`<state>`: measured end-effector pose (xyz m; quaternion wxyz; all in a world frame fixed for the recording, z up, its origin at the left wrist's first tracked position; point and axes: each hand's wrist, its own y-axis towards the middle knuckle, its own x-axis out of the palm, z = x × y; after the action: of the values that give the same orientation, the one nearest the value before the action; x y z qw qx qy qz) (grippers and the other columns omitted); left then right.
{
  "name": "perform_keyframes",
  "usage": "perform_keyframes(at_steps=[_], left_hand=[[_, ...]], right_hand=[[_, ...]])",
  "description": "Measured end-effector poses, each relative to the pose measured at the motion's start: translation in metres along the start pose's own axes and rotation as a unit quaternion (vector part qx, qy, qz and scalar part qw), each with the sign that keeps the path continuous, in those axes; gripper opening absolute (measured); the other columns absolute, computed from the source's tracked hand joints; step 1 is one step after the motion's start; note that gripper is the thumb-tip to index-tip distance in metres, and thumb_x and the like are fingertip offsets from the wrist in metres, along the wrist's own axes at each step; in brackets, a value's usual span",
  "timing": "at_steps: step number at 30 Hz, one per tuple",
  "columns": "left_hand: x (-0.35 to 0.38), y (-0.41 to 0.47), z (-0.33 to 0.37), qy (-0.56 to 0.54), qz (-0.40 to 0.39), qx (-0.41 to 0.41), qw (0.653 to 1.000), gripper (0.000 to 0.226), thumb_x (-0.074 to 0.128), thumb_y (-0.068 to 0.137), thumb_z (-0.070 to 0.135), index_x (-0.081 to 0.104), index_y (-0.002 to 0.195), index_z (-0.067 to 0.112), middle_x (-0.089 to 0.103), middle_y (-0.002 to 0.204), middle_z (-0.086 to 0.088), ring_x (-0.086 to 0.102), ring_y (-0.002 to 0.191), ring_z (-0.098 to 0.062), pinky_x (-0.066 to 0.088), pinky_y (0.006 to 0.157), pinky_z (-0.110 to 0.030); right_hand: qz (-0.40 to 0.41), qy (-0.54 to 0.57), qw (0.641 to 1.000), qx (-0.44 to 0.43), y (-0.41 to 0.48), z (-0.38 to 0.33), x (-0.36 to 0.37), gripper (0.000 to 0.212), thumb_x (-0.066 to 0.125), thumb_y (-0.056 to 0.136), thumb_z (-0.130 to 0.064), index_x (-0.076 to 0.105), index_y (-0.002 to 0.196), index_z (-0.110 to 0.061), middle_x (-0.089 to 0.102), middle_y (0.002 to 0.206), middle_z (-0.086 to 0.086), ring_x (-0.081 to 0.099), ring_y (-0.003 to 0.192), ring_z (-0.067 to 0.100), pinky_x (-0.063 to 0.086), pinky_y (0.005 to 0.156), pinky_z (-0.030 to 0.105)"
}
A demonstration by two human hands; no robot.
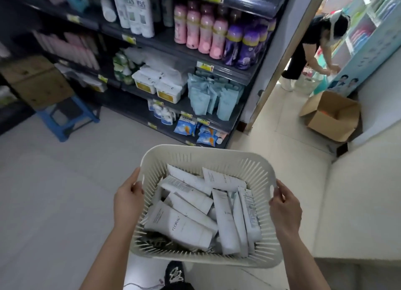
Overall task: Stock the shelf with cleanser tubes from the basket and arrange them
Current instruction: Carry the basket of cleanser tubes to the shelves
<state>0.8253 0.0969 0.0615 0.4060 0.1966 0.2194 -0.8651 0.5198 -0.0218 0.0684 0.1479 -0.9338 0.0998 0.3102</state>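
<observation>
Well, we're facing the big dark shelf [167, 48], every tier crowded. It stands ahead of us and a little to the left, across the pale floor [65, 181]. Below that, filling the lower middle of our view, is the cream slatted basket [206, 154], held up off the floor in front of our body. Inside it the cleanser tubes [180, 226] lie in a loose heap, and by our reckoning none has gone onto the shelf yet. Most point their long axes away from us toward the shelf. The ones on the left slant across and the ones on the right run nearly straight.

Now the hands. Our left hand [130, 194] grasps the basket's left rim, thumb hooked over the edge. Our right hand [284, 205] grasps the right rim beside the handle slot. So both are busy carrying, and the tubes sit between them, inward of each palm. We judge one hand must come free first. The right is just beside those straight-lying tubes, the left beside the big flat one.
</observation>
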Motion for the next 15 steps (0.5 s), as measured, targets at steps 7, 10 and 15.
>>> perform_keyframes(at_steps=[7, 10, 15], left_hand=[[-0.044, 0.067, -0.001, -0.028, 0.062, -0.036, 0.997, 0.044, 0.044, 0.096, 0.008, 0.055, 0.136, 0.022, 0.068, 0.095, -0.016, 0.053, 0.074, -0.021, 0.038, 0.079, -0.026], [-0.056, 0.093, -0.002, -0.045, 0.087, -0.052, 0.994, 0.044, 0.045, 0.096, 0.009, 0.055, 0.135, 0.025, 0.061, 0.077, -0.008, 0.051, 0.070, -0.021, 0.039, 0.078, -0.027], [-0.071, 0.139, -0.004, -0.054, 0.137, -0.076, 0.986, 0.043, 0.045, 0.096, 0.009, 0.055, 0.134, 0.026, 0.069, 0.108, -0.017, 0.059, 0.079, -0.022, 0.040, 0.080, -0.027]], right_hand=[[-0.037, -0.013, 0.998, -0.041, 0.019, -0.073, 0.077, 0.035, 0.045, 0.097, -0.024, 0.060, 0.128, -0.031, 0.070, 0.113, 0.009, 0.062, 0.107, 0.031, 0.047, 0.096, 0.043], [-0.061, -0.026, 0.996, -0.065, 0.031, -0.105, 0.108, 0.035, 0.042, 0.098, -0.021, 0.060, 0.127, -0.028, 0.070, 0.111, 0.009, 0.062, 0.105, 0.031, 0.047, 0.094, 0.042], [-0.116, -0.043, 0.983, -0.133, 0.055, -0.162, 0.164, 0.037, 0.038, 0.098, -0.016, 0.063, 0.121, -0.031, 0.067, 0.096, 0.002, 0.060, 0.092, 0.028, 0.043, 0.076, 0.034]])
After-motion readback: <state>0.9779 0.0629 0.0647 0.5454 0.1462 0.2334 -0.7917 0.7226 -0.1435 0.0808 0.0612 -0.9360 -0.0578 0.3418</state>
